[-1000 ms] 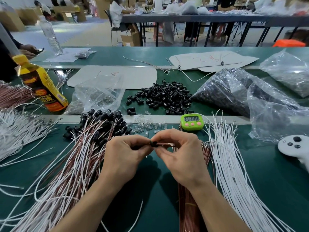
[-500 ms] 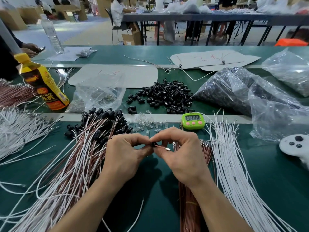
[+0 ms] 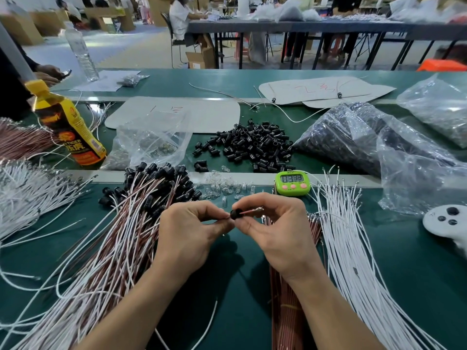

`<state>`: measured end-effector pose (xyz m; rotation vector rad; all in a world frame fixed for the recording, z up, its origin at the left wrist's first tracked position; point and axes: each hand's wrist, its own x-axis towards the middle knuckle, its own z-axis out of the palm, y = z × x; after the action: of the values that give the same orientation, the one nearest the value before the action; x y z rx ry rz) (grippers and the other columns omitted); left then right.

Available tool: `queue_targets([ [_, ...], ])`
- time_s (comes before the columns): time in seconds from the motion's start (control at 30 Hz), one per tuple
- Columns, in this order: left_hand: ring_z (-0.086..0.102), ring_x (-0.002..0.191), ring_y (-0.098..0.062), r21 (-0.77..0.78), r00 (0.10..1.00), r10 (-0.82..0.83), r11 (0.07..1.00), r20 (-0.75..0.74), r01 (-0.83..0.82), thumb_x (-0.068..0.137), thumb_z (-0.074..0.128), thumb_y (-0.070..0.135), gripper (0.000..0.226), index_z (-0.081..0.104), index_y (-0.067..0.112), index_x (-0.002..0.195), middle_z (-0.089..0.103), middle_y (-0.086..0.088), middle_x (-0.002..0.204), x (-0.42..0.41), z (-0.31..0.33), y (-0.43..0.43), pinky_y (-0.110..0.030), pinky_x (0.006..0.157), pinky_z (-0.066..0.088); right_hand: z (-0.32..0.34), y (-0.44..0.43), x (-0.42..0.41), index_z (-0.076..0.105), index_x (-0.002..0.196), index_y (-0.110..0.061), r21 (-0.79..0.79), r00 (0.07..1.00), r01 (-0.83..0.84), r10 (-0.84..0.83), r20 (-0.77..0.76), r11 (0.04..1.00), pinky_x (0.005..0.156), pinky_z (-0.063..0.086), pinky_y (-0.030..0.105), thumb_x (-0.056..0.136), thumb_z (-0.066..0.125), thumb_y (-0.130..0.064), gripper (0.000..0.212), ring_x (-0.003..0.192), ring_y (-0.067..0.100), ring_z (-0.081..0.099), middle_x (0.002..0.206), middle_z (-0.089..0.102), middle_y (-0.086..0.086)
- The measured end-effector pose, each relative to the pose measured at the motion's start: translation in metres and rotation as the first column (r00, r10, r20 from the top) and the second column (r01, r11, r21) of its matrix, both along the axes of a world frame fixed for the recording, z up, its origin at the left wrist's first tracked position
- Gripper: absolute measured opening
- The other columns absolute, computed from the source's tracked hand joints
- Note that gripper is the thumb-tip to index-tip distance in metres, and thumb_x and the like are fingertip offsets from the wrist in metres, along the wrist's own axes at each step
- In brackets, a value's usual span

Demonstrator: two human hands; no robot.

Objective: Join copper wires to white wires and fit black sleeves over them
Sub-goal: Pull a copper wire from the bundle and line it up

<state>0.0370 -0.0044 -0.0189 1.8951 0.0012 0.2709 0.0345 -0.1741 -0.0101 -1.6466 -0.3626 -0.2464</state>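
Small black plastic sleeve [image 3: 236, 213]: held over green table [image 3: 404, 274], thin copper-coloured wire [image 3: 253, 210] threaded through. Left hand [image 3: 192, 231] pinches sleeve; right hand [image 3: 275, 231] pinches wire just beside it. Likely light, rigid, slick (easily fumbled); wire bends, so grip close to sleeve.

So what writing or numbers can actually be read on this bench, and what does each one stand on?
"TIGER": on the label of the yellow drink bottle; the large characters under it and the small print are too blurred to read.
Green timer: four digits on its display, too blurred to be sure of.
Near card sheet and far card sheet: red handwritten marks, not legible.
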Motion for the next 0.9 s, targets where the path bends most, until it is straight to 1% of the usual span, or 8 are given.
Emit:
queue_targets([
  [0.13,0.073,0.067,-0.011,0.009,1.000,0.009,1.000,0.010,-0.009,0.057,0.090,0.038,0.018,0.079,0.038,0.071,0.076,0.010,0.070,0.001,-0.003,0.000,-0.046,0.075,0.063,0.003,0.000,-0.001,0.079,0.089,-0.031,0.062,1.000,-0.010,0.010,0.002,0.998,0.082,0.061,0.036,0.076,0.085,-0.011,0.025,0.084,0.017,0.077,0.088,0.079,-0.006],
  [0.23,0.075,0.070,-0.022,-0.022,1.000,0.019,1.000,-0.007,-0.019,0.057,0.090,0.033,0.018,0.080,0.036,0.071,0.077,0.006,0.071,0.003,-0.005,0.000,-0.052,0.077,0.062,0.005,-0.002,-0.001,0.079,0.089,-0.033,0.072,1.000,-0.006,0.004,0.017,0.997,0.080,0.059,0.027,0.075,0.084,-0.010,0.028,0.084,0.015,0.077,0.088,0.080,-0.007],
  [0.3,0.075,0.069,-0.018,-0.004,1.000,0.018,1.000,0.002,-0.018,0.060,0.094,0.024,0.023,0.079,0.039,0.071,0.076,0.008,0.070,0.003,-0.005,-0.001,-0.046,0.077,0.062,0.005,-0.002,-0.001,0.079,0.089,-0.033,0.065,1.000,0.002,-0.003,0.028,0.998,0.078,0.058,0.025,0.075,0.084,-0.009,0.028,0.083,0.016,0.077,0.088,0.080,-0.008],
  [0.43,0.066,0.066,0.009,0.179,0.996,0.064,0.981,0.069,-0.075,0.068,0.094,0.022,0.029,0.076,0.045,0.070,0.072,0.025,0.068,0.003,-0.004,0.002,-0.012,0.068,0.049,0.005,-0.001,0.000,0.080,0.089,-0.031,0.097,0.999,0.018,-0.021,0.032,0.995,0.075,0.057,0.021,0.072,0.084,-0.007,0.030,0.081,0.014,0.076,0.087,0.080,-0.006],
  [0.53,0.066,0.091,0.015,0.239,0.993,0.056,0.968,0.102,-0.079,0.070,0.092,0.028,0.033,0.077,0.050,0.089,0.074,0.032,0.090,-0.002,0.003,0.004,-0.013,0.087,0.050,0.005,-0.002,-0.001,0.080,0.089,-0.028,0.079,0.998,0.040,-0.044,0.045,0.996,0.076,0.058,0.024,0.072,0.084,-0.005,0.029,0.081,0.015,0.076,0.087,0.080,-0.007],
  [0.63,0.065,0.109,0.009,0.232,0.974,-0.075,0.972,0.211,0.025,0.072,0.091,0.023,0.047,0.076,0.044,0.111,0.074,0.026,0.109,-0.007,0.008,0.002,-0.016,0.097,0.049,0.005,-0.002,-0.002,0.080,0.088,-0.028,-0.007,0.994,0.083,-0.082,0.069,0.997,0.081,0.061,0.033,0.073,0.085,-0.001,0.031,0.083,0.016,0.076,0.087,0.079,-0.010],
  [0.8,0.072,0.093,0.005,0.163,0.952,-0.134,0.982,0.274,0.092,0.079,0.080,0.013,0.042,0.077,0.049,0.099,0.075,0.029,0.097,-0.008,0.010,-0.003,-0.012,0.084,0.053,0.004,-0.003,-0.003,0.081,0.090,-0.028,-0.101,0.991,0.118,-0.110,0.080,0.988,0.080,0.059,0.026,0.074,0.089,-0.004,0.030,0.087,0.015,0.075,0.087,0.078,-0.013],
  [0.9,0.073,0.091,0.004,0.149,0.953,-0.134,0.984,0.273,0.096,0.079,0.081,0.006,0.042,0.079,0.044,0.097,0.075,0.029,0.094,-0.007,0.008,-0.002,-0.010,0.082,0.053,0.003,-0.002,-0.005,0.081,0.090,-0.031,-0.144,0.990,0.129,-0.119,0.074,0.981,0.078,0.058,0.024,0.075,0.090,-0.007,0.030,0.085,0.014,0.073,0.087,0.078,-0.015],
])
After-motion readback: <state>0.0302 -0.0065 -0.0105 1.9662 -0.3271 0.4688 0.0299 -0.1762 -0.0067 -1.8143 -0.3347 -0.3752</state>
